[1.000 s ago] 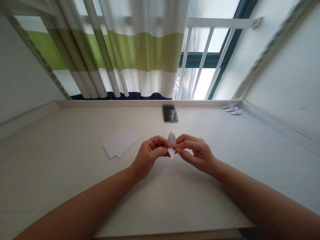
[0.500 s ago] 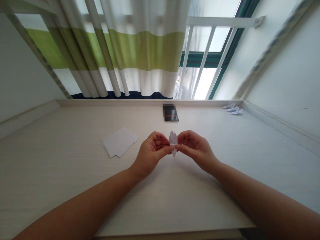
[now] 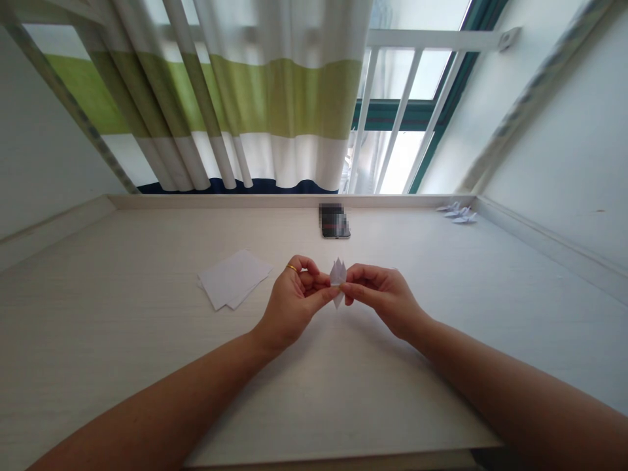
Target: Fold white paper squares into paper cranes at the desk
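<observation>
Left fingers (image 3: 321,299) and right fingers (image 3: 362,294) both pinching folded paper (image 3: 338,271). Loose sheets (image 3: 235,280) left of them, dark phone (image 3: 334,222) just beyond.

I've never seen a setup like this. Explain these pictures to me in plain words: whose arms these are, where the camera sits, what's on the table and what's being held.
There is no machine here: these are a person's own bare arms. One camera, worn on the head, takes every picture, looking forward and down. The left hand and the right hand pinch a small folded paper between them, its pointed tips facing away from the person. On the pale table, flat white sheets lie to the left. Farther back is a dark phone, partly blurred out, and small folded paper shapes sit in the far right corner. Beyond hangs a curtain with a green band.
</observation>
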### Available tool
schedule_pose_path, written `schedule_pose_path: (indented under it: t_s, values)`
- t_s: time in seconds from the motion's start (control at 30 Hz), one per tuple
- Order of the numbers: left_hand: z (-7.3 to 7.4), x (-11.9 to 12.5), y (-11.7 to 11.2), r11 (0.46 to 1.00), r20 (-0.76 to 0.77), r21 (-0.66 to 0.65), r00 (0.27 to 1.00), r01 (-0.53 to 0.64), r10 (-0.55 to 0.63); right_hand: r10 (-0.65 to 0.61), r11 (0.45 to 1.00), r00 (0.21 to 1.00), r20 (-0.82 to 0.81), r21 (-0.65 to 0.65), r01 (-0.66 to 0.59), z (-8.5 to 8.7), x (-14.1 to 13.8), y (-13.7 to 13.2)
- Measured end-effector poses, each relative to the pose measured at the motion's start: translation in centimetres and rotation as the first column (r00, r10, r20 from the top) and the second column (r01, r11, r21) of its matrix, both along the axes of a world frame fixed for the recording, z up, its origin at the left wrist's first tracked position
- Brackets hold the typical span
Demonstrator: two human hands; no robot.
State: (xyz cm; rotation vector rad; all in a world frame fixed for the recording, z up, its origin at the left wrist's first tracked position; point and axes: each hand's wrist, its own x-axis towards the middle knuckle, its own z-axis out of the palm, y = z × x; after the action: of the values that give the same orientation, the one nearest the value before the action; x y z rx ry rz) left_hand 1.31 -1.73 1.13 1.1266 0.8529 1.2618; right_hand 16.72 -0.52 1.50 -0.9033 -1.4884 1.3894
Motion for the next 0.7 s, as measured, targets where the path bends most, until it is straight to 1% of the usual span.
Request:
schedule_pose_path:
  t_s: [0.13, 0.33, 0.5, 0.7]
  values:
    - [0.13, 0.01, -0.05, 1.0, -0.002, 0.021, 1.0, 0.007, -0.007, -0.027, 1.0, 0.999, 0.038, 0.006, 0.027, 0.12, -0.06, -0.12]
    - [0.03, -0.1, -0.04, 0.997, -0.059, 0.071, 0.998, 0.018, -0.014, -0.045, 0.999, 0.997, 0.061, 0.015, 0.044, 0.0, 0.0, -0.04]
    - [0.0, -0.05, -0.14, 0.995, -0.12, 0.104, 0.993, 0.0, 0.013, -0.067, 0.998, 0.996, 0.065, 0.007, 0.067, 0.06, -0.09, -0.16]
    - [-0.07, 0.04, -0.12, 0.998, -0.06, 0.059, 0.998, -0.026, 0.029, -0.068, 0.998, 0.996, 0.064, 0.005, 0.068, 0.11, -0.32, -0.29]
